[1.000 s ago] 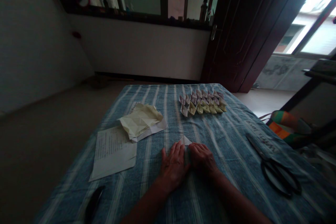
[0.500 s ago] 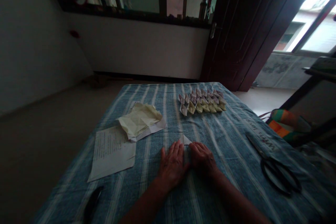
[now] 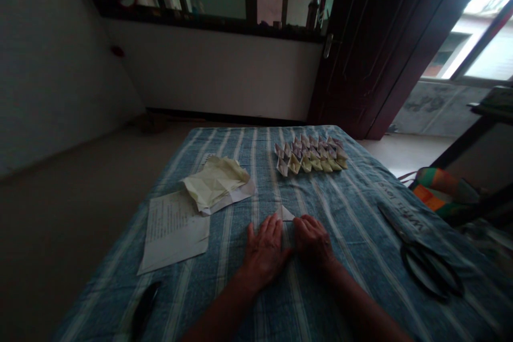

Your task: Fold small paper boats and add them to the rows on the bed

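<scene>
My left hand [image 3: 265, 248] lies flat with its fingers stretched out, pressing down on a small folded piece of paper [image 3: 285, 214] whose white triangular tip sticks out beyond the fingertips. My right hand [image 3: 313, 239] rests right beside it with its fingers curled down onto the same paper. Most of the paper is hidden under both hands. They lie on a table covered with a blue striped cloth [image 3: 344, 208].
Several small folded paper pieces [image 3: 310, 156] stand in rows at the far side. A crumpled yellowish sheet [image 3: 216, 181] and a flat printed sheet [image 3: 174, 227] lie to the left. Large black scissors [image 3: 425, 256] lie on the right, a dark pen-like object [image 3: 143, 307] at the near left.
Both hands stay pressed on the folded paper in the same place. Only the view has shifted slightly.
</scene>
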Action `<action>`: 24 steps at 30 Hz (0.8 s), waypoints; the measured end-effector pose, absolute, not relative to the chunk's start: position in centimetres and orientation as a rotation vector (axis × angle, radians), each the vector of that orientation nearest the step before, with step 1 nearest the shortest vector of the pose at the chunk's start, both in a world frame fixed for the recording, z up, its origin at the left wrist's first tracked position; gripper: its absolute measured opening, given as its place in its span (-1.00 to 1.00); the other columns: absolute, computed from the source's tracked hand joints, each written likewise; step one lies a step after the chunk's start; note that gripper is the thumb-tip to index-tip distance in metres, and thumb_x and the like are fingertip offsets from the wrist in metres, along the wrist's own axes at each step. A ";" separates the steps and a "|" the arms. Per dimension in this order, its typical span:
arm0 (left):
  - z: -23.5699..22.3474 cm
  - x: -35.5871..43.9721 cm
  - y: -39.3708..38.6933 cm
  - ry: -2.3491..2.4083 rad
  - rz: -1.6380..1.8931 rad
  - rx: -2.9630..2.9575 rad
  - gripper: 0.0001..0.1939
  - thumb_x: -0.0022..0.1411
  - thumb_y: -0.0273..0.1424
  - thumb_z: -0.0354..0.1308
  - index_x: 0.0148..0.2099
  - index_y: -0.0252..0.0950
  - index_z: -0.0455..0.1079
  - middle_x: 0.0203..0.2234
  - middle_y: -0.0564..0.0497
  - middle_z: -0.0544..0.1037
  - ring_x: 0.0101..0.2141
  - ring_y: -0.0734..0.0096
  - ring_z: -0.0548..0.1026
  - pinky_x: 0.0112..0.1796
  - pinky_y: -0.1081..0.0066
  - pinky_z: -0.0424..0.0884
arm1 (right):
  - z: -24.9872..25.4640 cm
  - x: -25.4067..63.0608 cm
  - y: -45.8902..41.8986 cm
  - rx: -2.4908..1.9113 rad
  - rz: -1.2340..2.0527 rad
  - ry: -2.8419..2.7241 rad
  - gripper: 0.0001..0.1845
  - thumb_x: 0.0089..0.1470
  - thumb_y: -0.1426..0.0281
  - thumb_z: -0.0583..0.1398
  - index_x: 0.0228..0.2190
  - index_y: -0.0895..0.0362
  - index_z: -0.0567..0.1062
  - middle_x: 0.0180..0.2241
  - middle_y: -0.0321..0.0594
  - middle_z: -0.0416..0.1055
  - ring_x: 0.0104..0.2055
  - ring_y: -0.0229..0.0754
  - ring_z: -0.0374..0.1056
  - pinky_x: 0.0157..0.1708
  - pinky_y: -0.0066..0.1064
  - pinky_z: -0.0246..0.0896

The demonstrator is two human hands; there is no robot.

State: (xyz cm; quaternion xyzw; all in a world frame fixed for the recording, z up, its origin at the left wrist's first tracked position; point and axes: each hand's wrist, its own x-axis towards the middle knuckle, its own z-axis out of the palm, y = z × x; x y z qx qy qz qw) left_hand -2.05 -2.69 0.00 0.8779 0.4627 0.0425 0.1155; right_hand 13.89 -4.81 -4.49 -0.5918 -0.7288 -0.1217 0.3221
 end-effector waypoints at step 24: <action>-1.1 -2.2 -1.8 1.324 0.336 2.651 -0.51 0.24 -0.25 0.13 0.18 -0.29 0.29 0.19 -0.23 0.33 0.16 -0.08 0.29 0.12 -0.23 0.08 | -4.3 13.7 -4.9 -1.607 -0.366 -1.861 -0.76 0.18 0.57 -0.01 -0.43 0.11 0.37 -0.48 -0.22 0.36 -0.33 -0.14 0.28 -0.30 -0.41 0.11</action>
